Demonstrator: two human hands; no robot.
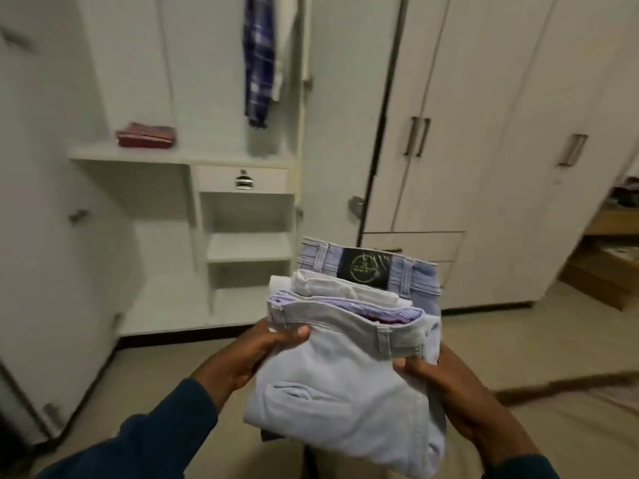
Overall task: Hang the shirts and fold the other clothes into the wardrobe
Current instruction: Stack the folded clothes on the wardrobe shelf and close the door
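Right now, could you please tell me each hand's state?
Left hand: grips the stack of folded pale trousers.
Right hand: grips the same stack.

Hidden, cropped and blurred parts

The fingers of the left hand [242, 357] and right hand [449, 392] lie under the stack of folded trousers [345, 375], only the thumbs showing on top. The plaid shirt [257, 60] is cut off by the top edge, its hanger out of view. The red folded cloth [147, 134] is too blurred to identify, and the black label [366, 269] is unreadable.
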